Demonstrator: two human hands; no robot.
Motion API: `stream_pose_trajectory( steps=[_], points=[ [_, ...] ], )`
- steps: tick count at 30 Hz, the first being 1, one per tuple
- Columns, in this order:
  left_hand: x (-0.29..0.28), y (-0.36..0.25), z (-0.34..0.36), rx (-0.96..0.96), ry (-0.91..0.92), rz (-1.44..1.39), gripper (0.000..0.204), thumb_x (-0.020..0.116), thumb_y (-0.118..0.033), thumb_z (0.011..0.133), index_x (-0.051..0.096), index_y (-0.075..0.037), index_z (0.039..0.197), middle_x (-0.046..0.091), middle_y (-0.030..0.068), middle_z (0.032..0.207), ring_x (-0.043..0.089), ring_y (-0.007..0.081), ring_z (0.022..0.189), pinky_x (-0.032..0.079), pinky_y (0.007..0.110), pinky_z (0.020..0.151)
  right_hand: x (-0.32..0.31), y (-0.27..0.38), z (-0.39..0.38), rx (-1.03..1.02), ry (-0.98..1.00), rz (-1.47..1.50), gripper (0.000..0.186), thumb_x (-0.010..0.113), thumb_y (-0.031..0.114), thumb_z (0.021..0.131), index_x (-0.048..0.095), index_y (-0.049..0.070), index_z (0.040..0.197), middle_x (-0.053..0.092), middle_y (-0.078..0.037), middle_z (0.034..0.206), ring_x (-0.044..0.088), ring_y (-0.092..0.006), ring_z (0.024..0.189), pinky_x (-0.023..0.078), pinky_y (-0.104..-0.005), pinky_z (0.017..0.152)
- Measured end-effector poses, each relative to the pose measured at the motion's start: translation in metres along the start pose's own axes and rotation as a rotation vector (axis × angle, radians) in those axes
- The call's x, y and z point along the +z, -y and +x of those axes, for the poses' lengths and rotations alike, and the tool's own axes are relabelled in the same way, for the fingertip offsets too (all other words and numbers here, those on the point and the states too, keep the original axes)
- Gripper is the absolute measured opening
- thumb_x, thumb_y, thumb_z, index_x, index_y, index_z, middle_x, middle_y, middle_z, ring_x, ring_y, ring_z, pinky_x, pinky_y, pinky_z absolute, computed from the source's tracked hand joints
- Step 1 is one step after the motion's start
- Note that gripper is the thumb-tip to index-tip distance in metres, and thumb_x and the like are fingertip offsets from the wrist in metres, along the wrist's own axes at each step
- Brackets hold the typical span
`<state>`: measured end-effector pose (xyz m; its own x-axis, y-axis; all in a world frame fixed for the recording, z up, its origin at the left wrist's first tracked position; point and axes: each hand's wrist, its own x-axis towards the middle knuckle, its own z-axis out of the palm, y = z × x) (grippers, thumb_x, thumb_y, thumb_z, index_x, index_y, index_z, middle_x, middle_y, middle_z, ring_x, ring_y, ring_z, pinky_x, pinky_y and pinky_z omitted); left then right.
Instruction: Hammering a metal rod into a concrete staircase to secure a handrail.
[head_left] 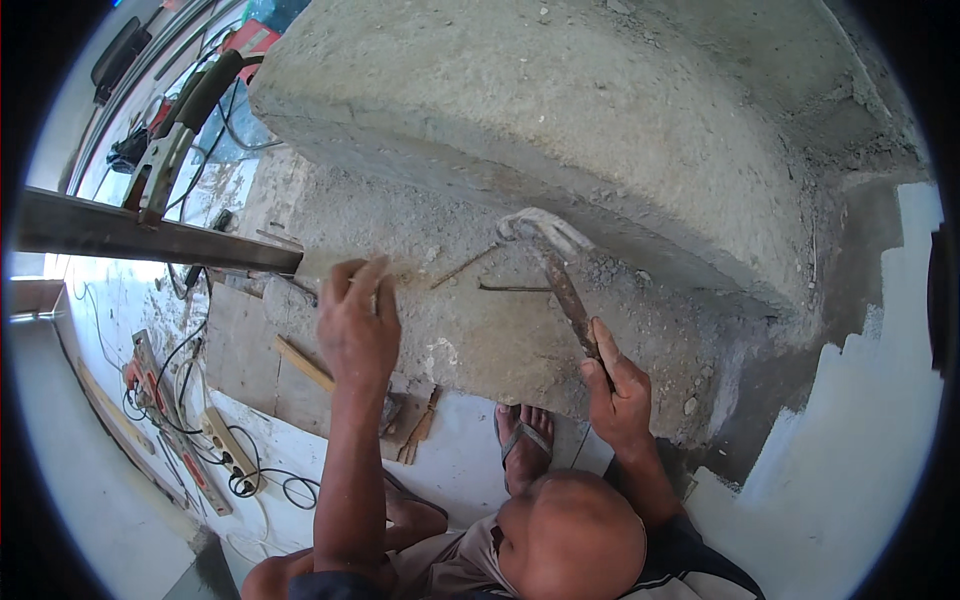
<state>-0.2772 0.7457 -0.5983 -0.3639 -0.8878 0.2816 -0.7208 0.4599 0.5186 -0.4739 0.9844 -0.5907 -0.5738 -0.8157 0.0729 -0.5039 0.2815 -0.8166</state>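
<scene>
You had the hammer (572, 300) in your right hand (620, 392), its fingers wrapped around the lower handle and the thumb pressed along it. The hammer's head was raised toward the concrete block (520, 120), over the rubble-strewn ground (510, 350). Your left hand (358, 328) was up over the same ground, well apart from the hammer, its fingers half curled; blur hid whether anything thin was pinched between them, so I cannot tell if it held something.

Two thin rods lay in front of the block: one slanted rod (465, 266) whose upper end showed just beside the hammer's head, and one straighter rod (515, 289) near the handle. Whether the hammer touched either could not be told from this view.

As for progress, I judged the hammering to be under way rather than finished: the hammer was in your grip, both rods looked loose, and grit and chips lay along the foot of the block. Nothing showed how many blows were done or how many were left.

To your left, a clamp (165, 165) was attached to the metal bar (150, 240), which ended near your left hand. That joint of clamp and bar was in place, with neither hand on it.
</scene>
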Motion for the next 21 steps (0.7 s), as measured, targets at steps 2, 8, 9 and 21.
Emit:
stream_pose_trajectory(
  steps=[2,8,9,21],
  points=[
    [0.009,-0.007,-0.006,0.050,0.172,0.025,0.023,0.071,-0.013,0.091,0.075,-0.009,0.113,0.067,0.0083,0.109,0.062,0.0319,0.097,0.051,0.043,0.084,0.003,-0.002,0.002,-0.050,0.005,-0.020,0.048,0.066,0.012,0.098,0.058,0.005,0.145,0.073,-0.022,0.104,0.071,-0.0297,0.081,0.056,-0.0366,0.076],
    [0.031,-0.030,-0.029,0.197,0.247,0.171,0.033,0.066,-0.015,0.089,0.072,-0.007,0.121,0.065,0.0102,0.112,0.060,0.0289,0.101,0.045,0.043,0.085,0.003,0.001,0.004,-0.158,0.037,-0.066,0.050,0.071,0.010,0.094,0.061,0.009,0.143,0.061,-0.013,0.075,0.057,-0.0250,0.060,0.049,-0.0368,0.057],
    [0.034,-0.032,-0.032,0.208,0.258,0.230,0.036,0.064,-0.013,0.089,0.070,-0.006,0.124,0.064,0.0106,0.113,0.060,0.0284,0.103,0.044,0.042,0.085,0.003,0.001,0.004,-0.158,0.041,-0.065,0.050,0.071,0.010,0.094,0.061,0.009,0.143,0.061,-0.013,0.075,0.057,-0.0250,0.060,0.049,-0.0368,0.057],
    [0.038,-0.023,-0.032,0.215,0.249,0.189,0.043,0.057,-0.008,0.087,0.066,-0.002,0.129,0.063,0.0112,0.117,0.059,0.0280,0.106,0.043,0.041,0.087,0.021,0.007,0.005,-0.264,-0.040,-0.073,0.050,0.073,0.010,0.093,0.062,0.012,0.142,0.060,-0.010,0.074,0.056,-0.0255,0.057,0.047,-0.0365,0.053]
  ],
)
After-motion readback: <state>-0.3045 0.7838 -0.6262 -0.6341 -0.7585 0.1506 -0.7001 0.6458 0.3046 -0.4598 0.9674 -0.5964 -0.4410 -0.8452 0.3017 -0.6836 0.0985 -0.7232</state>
